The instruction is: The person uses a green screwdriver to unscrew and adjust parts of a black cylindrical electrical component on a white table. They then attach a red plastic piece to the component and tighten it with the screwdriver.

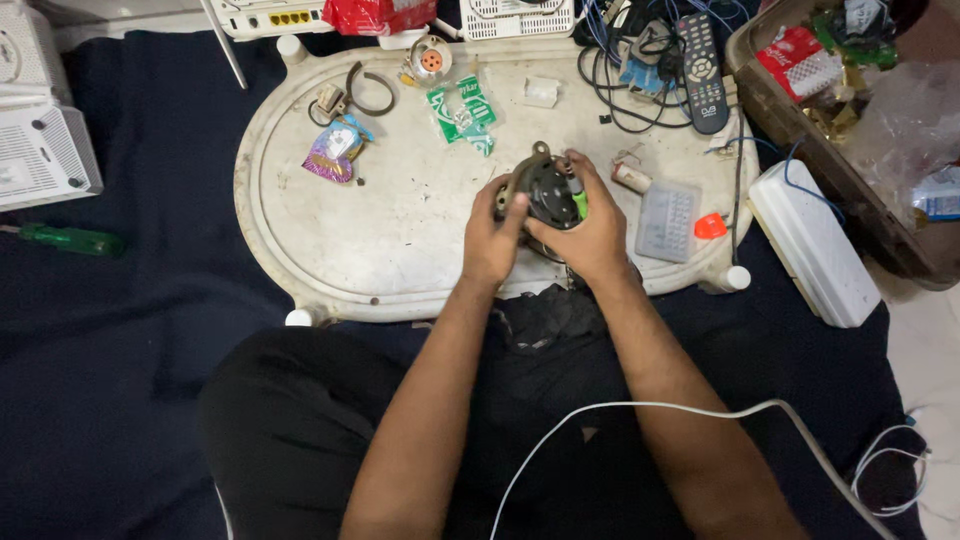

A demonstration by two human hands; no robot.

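Observation:
Both my hands meet over the near edge of an oval white tray table [330,240]. My left hand [491,238] grips the left side of a round dark motor [545,190] with a metal lug at its top. My right hand [590,235] wraps the motor's right side and also pinches a green-handled tool [579,203] against it. The tool's tip is hidden by my fingers.
On the tray lie a green packet [462,113], a purple packet [335,152], a round orange-centred part [431,61], a clear parts box [669,220] and cables with a remote [701,70]. A green screwdriver [70,239] lies left; a white box [812,242] and a cluttered crate [850,130] lie right.

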